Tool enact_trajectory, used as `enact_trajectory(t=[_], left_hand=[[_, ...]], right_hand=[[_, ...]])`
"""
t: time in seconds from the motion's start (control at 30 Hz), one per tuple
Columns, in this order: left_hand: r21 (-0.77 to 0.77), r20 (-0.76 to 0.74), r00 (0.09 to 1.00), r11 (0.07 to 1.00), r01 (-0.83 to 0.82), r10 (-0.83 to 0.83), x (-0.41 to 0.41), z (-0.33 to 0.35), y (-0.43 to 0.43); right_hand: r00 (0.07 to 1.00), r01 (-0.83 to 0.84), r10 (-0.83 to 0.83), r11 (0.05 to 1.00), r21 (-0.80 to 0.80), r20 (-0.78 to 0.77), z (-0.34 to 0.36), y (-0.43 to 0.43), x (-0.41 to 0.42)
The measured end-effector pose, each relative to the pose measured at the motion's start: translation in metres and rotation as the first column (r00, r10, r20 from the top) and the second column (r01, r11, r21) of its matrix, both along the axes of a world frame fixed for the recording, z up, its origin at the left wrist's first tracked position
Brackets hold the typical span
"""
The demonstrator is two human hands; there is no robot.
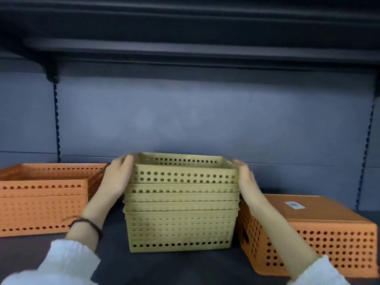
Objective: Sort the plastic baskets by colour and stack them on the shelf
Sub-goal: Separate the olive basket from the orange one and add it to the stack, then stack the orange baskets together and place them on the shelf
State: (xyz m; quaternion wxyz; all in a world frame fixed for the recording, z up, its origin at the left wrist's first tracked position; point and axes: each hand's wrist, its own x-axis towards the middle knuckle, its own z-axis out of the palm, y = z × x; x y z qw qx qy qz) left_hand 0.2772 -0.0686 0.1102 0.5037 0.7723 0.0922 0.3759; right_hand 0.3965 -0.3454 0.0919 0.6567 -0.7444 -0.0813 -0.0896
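A stack of several olive-yellow perforated baskets [181, 221] stands in the middle of the dark shelf [115, 256]. Its top basket [183, 174] sits a little higher than the nested ones below. My left hand [119, 176] presses against the top basket's left end, fingers curled over the rim. My right hand [245, 177] holds the right end the same way. A stack of orange baskets [41, 202] stands upright at the left. An orange basket [320, 237] lies upside down at the right, touching the yellow stack.
A grey back panel [185, 120] closes the shelf behind the baskets. An upper shelf [185, 52] hangs overhead, held by a black bracket [51, 75]. A white label [294, 205] sticks to the overturned basket's bottom.
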Motion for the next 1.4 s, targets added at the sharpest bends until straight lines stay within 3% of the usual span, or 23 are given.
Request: enact_trajectory(t=[0.13, 0.23, 0.33, 0.43, 0.53, 0.6, 0.7, 0.87, 0.93, 1.0, 1.13, 1.27, 1.4], left_hand=[[-0.025, 0.059, 0.995, 0.996, 0.082, -0.081, -0.012, -0.030, 0.000], [-0.016, 0.021, 1.000, 1.000, 0.016, -0.015, -0.006, -0.025, 0.001], [0.160, 0.042, 0.986, 0.973, -0.166, 0.161, -0.006, -0.021, -0.004], [0.413, 0.182, 0.948, 0.855, -0.313, 0.259, -0.013, -0.015, -0.025], [0.645, 0.307, 0.946, 0.708, -0.287, 0.103, -0.022, -0.015, -0.074], [0.698, 0.237, 0.964, 0.712, -0.083, -0.120, -0.029, -0.026, -0.120], [0.623, -0.041, 0.962, 0.746, 0.236, -0.270, -0.029, -0.057, -0.182], [0.467, -0.305, 0.906, 0.783, 0.411, -0.293, 0.006, -0.104, -0.245], [0.358, -0.333, 0.886, 0.826, 0.436, -0.323, 0.017, -0.110, -0.259], [0.257, -0.319, 0.875, 0.856, 0.449, -0.363, 0.023, -0.114, -0.268], [0.168, -0.326, 0.867, 0.879, 0.445, -0.377, 0.028, -0.124, -0.277], [0.034, -0.278, 0.870, 0.901, 0.433, -0.408, 0.023, -0.138, -0.283], [-0.071, -0.140, 0.906, 0.917, 0.393, -0.399, 0.021, -0.130, -0.283]], right_hand=[[0.996, -0.081, 0.081, 0.997, -0.020, 0.033, -0.019, 0.000, -0.003], [0.989, -0.071, 0.074, 0.997, -0.032, 0.129, -0.015, 0.001, -0.008], [0.980, -0.101, 0.115, 0.991, -0.089, 0.165, -0.013, -0.007, -0.018], [0.950, -0.122, 0.176, 0.970, -0.209, 0.259, -0.011, -0.030, -0.030], [0.913, 0.023, 0.130, 0.930, -0.366, 0.387, -0.018, -0.064, -0.036], [0.871, 0.182, 0.057, 0.885, -0.428, 0.488, -0.029, -0.094, -0.036], [0.812, 0.400, -0.080, 0.797, -0.452, 0.578, -0.050, -0.143, -0.033], [0.803, 0.582, -0.295, 0.573, -0.577, 0.518, -0.078, -0.212, -0.028], [0.813, 0.580, -0.381, 0.601, -0.550, 0.441, -0.084, -0.229, -0.028], [0.856, 0.517, -0.433, 0.697, -0.498, 0.282, -0.086, -0.241, -0.031], [0.959, 0.273, -0.247, 0.937, -0.218, 0.139, -0.098, -0.257, -0.038], [0.990, 0.138, -0.137, 0.988, -0.072, 0.022, -0.113, -0.269, -0.050], [0.980, 0.199, -0.200, 0.980, -0.027, -0.017, -0.109, -0.286, -0.055]])
